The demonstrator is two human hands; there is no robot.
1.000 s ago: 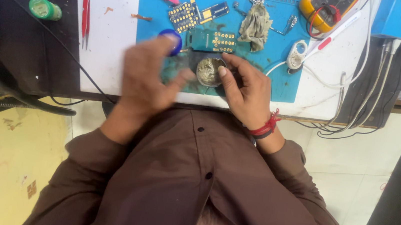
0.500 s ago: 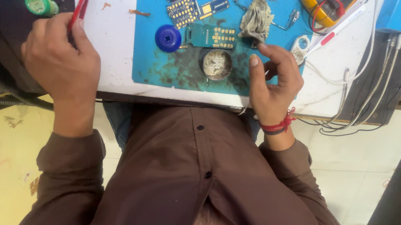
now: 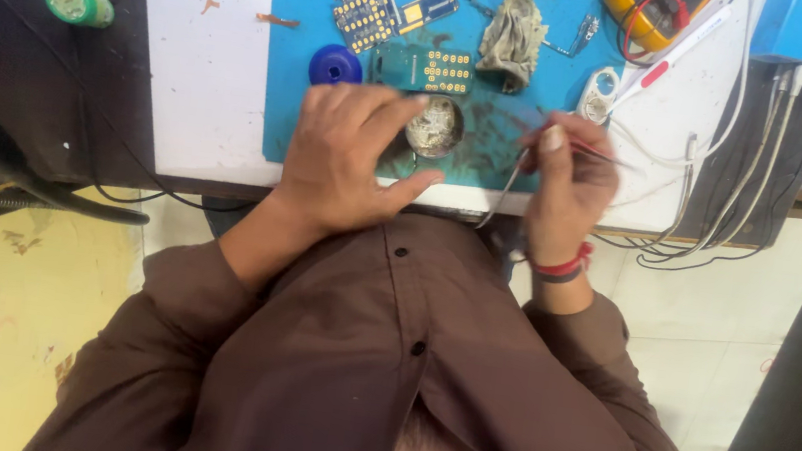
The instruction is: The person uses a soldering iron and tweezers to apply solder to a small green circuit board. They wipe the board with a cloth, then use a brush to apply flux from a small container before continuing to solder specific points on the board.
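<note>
a green capped bottle lies far left on the dark part of the counter. on the blue work mat sits a blue round cap, just beside the left hand. that hand rests on the mat's near edge, fingers apart and curved beside a small round tin, fingertips touching its rim. right of the tin, the right hand has its fingers pinched together on thin metal tweezers, which slant down toward the counter edge.
</note>
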